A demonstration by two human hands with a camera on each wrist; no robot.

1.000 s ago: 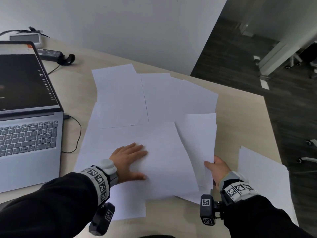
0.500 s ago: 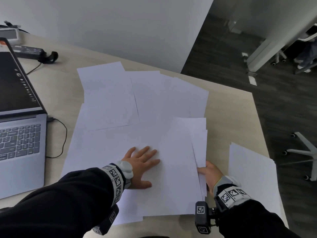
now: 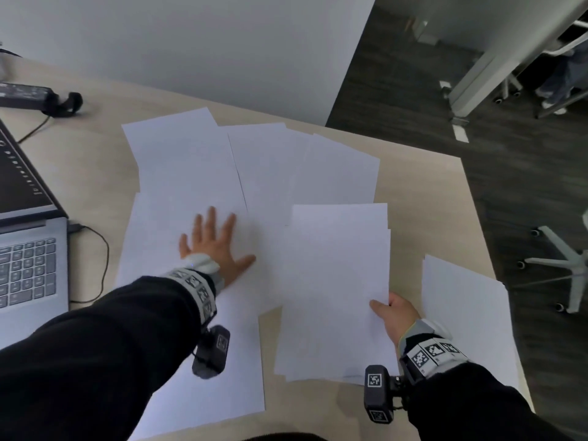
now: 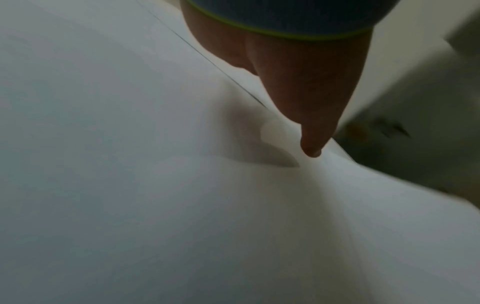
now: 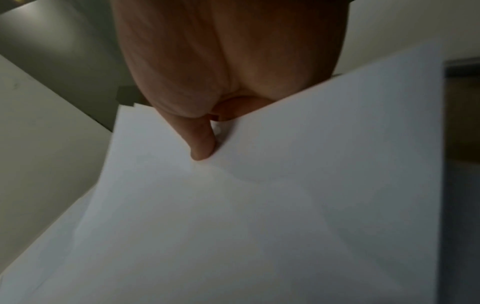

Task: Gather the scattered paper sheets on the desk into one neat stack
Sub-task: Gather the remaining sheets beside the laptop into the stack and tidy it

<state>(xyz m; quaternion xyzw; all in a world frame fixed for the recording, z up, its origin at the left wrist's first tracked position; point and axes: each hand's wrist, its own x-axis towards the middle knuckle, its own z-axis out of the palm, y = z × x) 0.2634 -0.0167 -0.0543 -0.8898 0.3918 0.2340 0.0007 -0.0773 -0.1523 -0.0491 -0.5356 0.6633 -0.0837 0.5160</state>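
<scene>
Left hand point(image 3: 213, 248) lies flat, fingers spread, on the scattered sheets point(image 3: 187, 173). Right hand point(image 3: 396, 315) pinches the gathered stack point(image 3: 334, 291) by its right edge, above the counter point(image 3: 423, 198).

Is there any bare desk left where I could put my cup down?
Bare wood lies between the laptop and the scattered sheets, and right of the held sheets, towards the desk's far right corner. The middle is crowded with overlapping paper.

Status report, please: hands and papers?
Left hand flat on loose sheets. Right hand pinches gathered bundle. Nothing blocks.
</scene>
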